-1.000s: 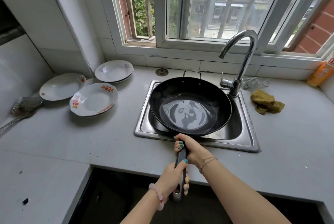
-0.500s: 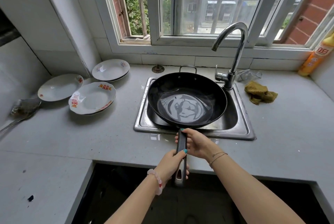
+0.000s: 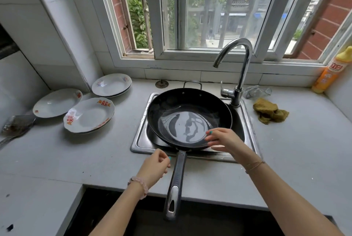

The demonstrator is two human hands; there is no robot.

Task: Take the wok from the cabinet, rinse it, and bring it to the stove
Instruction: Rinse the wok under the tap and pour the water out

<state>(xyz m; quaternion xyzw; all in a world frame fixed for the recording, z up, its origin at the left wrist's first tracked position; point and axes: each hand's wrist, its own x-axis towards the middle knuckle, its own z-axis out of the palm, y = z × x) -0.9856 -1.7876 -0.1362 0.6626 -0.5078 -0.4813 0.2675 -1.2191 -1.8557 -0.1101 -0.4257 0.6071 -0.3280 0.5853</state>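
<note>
The black wok (image 3: 182,110) rests across the steel sink (image 3: 140,140), with a shallow pool of water in its bottom. Its long dark handle (image 3: 177,180) lies over the counter's front edge, pointing toward me. My left hand (image 3: 155,167) hovers just left of the handle, fingers loosely curled, holding nothing. My right hand (image 3: 224,139) is over the wok's near right rim, fingers spread and empty. The curved chrome faucet (image 3: 239,75) stands at the sink's back right; no water runs from it.
Three white plates (image 3: 89,114) lie on the grey counter to the left, with a spatula (image 3: 17,127) at the far left. An olive rag (image 3: 268,111) and an orange detergent bottle (image 3: 327,74) sit to the right. A window runs behind the sink.
Both hands have let go of the wok's handle. The wok now rests on the sink, and my right hand has moved up to its rim.
</note>
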